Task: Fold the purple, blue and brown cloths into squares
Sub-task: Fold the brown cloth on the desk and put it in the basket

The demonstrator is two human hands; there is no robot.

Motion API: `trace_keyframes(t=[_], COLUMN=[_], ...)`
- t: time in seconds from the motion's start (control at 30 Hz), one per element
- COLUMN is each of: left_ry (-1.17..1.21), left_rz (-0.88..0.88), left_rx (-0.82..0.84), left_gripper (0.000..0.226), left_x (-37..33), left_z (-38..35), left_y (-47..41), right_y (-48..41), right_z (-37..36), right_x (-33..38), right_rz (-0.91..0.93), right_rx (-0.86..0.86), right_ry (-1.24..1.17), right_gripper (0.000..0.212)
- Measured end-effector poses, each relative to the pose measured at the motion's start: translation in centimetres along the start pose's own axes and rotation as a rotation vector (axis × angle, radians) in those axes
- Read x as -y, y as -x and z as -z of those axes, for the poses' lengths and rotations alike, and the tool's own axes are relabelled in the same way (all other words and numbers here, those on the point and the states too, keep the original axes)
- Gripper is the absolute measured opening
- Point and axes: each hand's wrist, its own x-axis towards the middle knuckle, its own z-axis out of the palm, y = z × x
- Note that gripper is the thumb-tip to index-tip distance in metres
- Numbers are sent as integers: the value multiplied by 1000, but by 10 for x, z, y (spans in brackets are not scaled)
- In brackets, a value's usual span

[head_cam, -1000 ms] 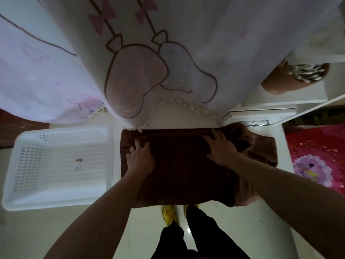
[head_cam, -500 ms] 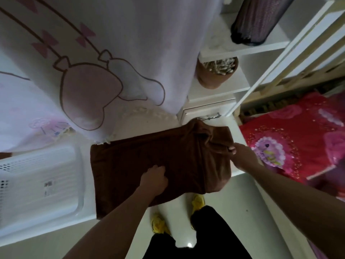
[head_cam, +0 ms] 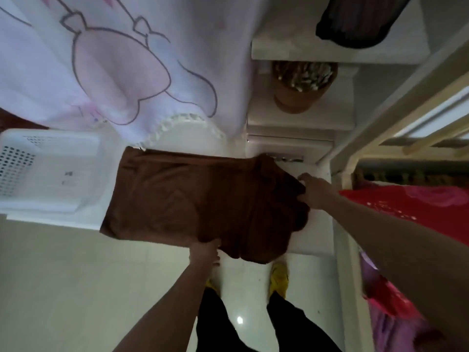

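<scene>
So the brown cloth [head_cam: 193, 199] is spread over a white table [head_cam: 314, 232], with its near edge hanging off the front toward the floor. The right side of it is all bunched and wrinkly, the left side lies pretty flat. The left hand [head_cam: 204, 252] is down at the near edge, fingers closed on the hanging hem from below (thumb side is hidden under the fabric, so the exact pinch is hard to make out). The right hand [head_cam: 316, 193] is over at the bunched right end, fingers curled shut on a fold of the cloth there.

Just left of the cloth there's a white plastic basket [head_cam: 48, 171] with holes in its wall, touching or nearly touching the cloth's left edge. A pale curtain [head_cam: 127, 62] with a cartoon print hangs behind, its fringe right above the cloth's far edge. To the right, a shelf holds a brown pot [head_cam: 299, 95]. Red bedding [head_cam: 416, 207] sits further right. No purple or blue cloths that I can pick out.
</scene>
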Motion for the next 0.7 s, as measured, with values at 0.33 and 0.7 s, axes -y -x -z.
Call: trace_keyframes(t=[0.33,0.7], left_ry=[364,324], left_rz=[189,106], left_rx=[269,379], left_gripper=[21,30], left_x=[44,63], left_z=[-104,-110], left_y=[55,94], right_y=[6,-3], right_z=[-2,51], right_x=[-40,-94], right_rz=[32,-165], right_rx=[-65,-74], right_ry=[-430,-725], right_gripper=[24,60])
